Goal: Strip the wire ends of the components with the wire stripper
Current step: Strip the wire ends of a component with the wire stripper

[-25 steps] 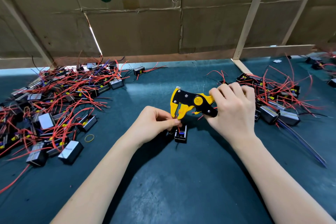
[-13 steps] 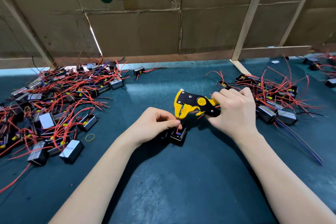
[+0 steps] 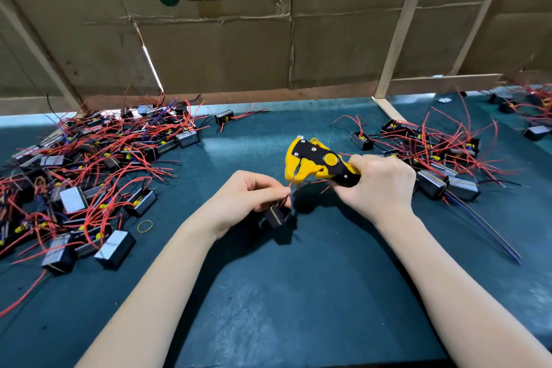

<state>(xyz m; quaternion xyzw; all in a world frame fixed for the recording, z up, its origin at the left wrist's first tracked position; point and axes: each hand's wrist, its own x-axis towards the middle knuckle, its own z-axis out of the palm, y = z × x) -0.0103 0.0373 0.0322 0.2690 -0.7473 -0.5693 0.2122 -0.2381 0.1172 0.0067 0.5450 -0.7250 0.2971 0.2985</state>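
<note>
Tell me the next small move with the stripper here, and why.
Probably squeeze the handles: the right hand holds the wire stripper, and the red wire pinched by the left hand already runs up into its yellow head, with the component hanging below.

Worktop (image 3: pixel 268 293) layout: component piles are lying at left (image 3: pixel 89 170) and right (image 3: pixel 442 158); the wire stripper (image 3: pixel 316 163) is sitting between them, above a held component (image 3: pixel 277 216); cardboard panels (image 3: pixel 224 48) are standing behind.

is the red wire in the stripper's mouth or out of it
In. The red wire, pinched by the left hand, runs up into the yellow head of the wire stripper gripped by the right hand.
</note>
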